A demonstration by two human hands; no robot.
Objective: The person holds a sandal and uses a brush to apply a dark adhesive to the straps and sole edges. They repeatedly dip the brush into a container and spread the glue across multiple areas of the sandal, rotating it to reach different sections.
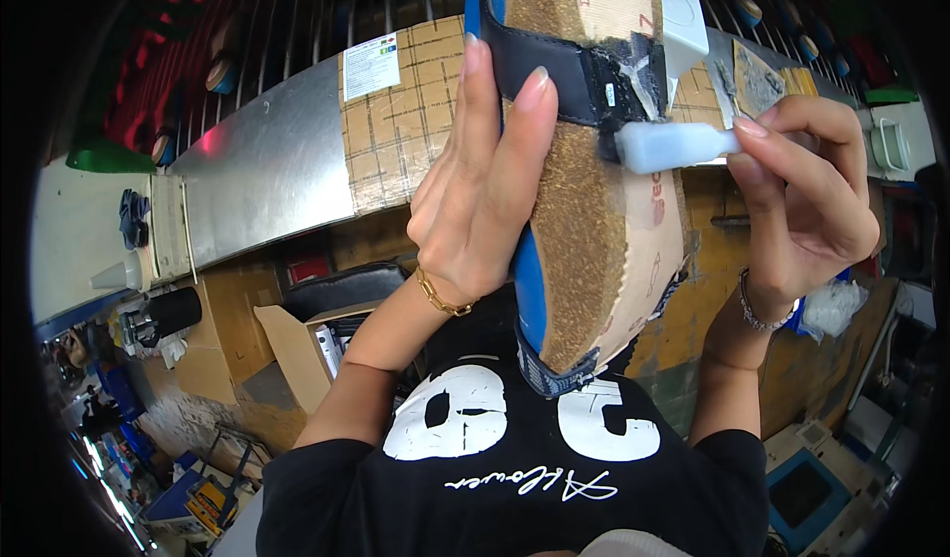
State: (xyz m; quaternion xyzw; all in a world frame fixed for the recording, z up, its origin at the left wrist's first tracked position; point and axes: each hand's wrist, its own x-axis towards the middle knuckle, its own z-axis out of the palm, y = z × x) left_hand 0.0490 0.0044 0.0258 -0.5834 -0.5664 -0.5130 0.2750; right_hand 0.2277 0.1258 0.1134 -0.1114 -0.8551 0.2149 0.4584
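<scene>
A sandal [579, 221] on a blue last is held up in front of me, its underside facing my right. Its side is brown cork, and a printed beige insole-like layer [668, 231] covers the bottom. My left hand [485, 171] grips the shoe from the left, fingers and thumb against the black strap [544, 74]. The strap's end is folded onto the bottom, where it looks dark and rough. In my right hand [807, 181], thumb and fingers pinch the thin end of a small whitish brush [678, 147]; its dark tip touches the area just below the strap end.
Behind the shoe runs a metal bench [267, 151] with a taped cardboard sheet [406, 127] and a white container [683, 28] on it. Racks with rods stand beyond. An open cardboard box [297, 349] is at lower left, and a black cylinder [163, 318] lies near the bench's left end.
</scene>
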